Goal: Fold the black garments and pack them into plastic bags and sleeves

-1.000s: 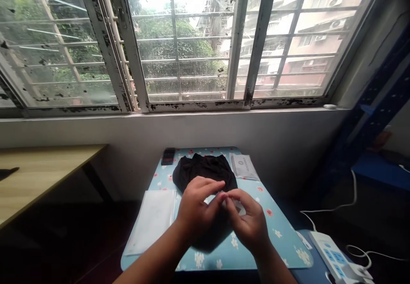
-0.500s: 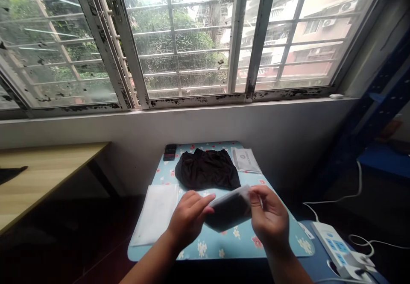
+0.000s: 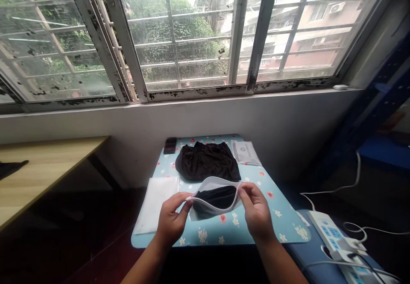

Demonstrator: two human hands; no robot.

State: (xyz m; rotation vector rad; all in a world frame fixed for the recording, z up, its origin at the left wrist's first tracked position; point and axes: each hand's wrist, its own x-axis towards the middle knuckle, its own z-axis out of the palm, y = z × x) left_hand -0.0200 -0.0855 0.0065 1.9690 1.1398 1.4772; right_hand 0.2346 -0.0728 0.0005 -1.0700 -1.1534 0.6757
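Note:
A translucent zip bag is stretched between my two hands, its mouth gaping toward me. Folded black cloth shows inside it. My left hand pinches the bag's left corner near the white zip slider. On the other side, my right hand grips the right corner. Just beyond the bag, a crumpled black cloth lies on the flowered blue table. Beside my left hand rests a flat white translucent bag.
A packaged grey-white packet with print lies at the table's back right, a small dark box at its back left. A power strip with cables sits at the right. A wooden desk stands left, below the barred window.
The bag has gone from tilted and flat to held level with its mouth spread wide. My left hand has moved left to the bag's corner. The view has shifted slightly.

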